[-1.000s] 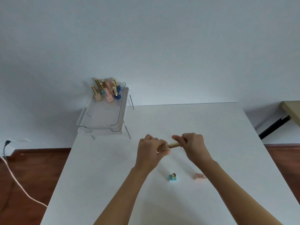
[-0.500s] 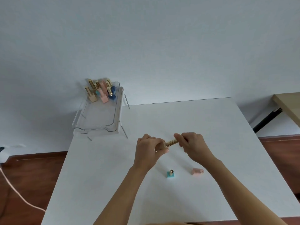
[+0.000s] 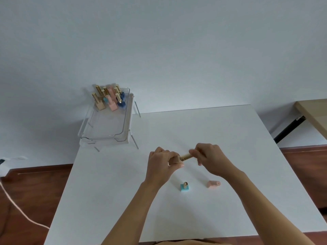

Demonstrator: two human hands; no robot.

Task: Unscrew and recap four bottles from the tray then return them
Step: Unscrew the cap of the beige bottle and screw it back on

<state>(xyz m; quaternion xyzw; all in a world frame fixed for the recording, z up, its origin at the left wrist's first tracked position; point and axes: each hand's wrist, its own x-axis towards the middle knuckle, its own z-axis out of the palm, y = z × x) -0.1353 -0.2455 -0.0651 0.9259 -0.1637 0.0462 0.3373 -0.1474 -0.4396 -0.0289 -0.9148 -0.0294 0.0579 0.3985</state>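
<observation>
Head view: the beige nail-polish bottle [image 3: 175, 160] is held above the tabletop [image 3: 230, 138], its long axis nearly level, gold cap [image 3: 186, 157] pointing toward 3 o'clock. The left hand [image 3: 161, 164] is curled tight around the base; the right hand [image 3: 208, 159] pinches the cap with its fingertips.

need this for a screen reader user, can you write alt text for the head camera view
Above a white table, a left hand holds a beige bottle while the right hand grips its gold cap. A teal bottle and pink bottle sit nearby; a clear tray holds more.
</observation>
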